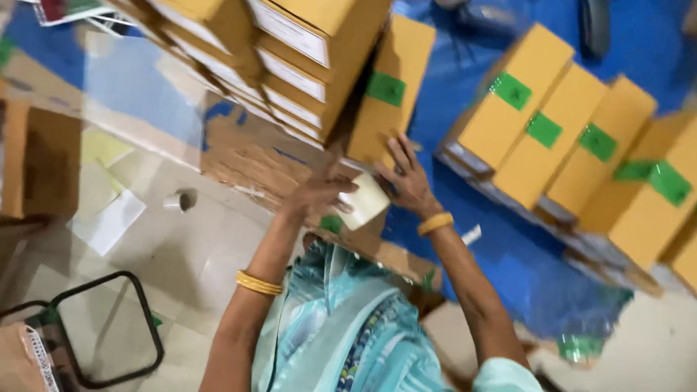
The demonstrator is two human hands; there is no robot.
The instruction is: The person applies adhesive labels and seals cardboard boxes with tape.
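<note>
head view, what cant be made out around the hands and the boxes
- Labels on the stacked boxes, head view: motion blur, too small to tell.
- What the white roll is: partly covered by the left hand and right hand, blurred.
- Foot of the upright box: hidden behind the right hand.
- Far end of the box row: cut off by the right edge.
- Black frame: lower part cut by the bottom edge.

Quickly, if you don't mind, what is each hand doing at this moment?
Left hand: closed on the pale roll.
Right hand: open, fingers spread against the yellow box, also touching the roll.
</note>
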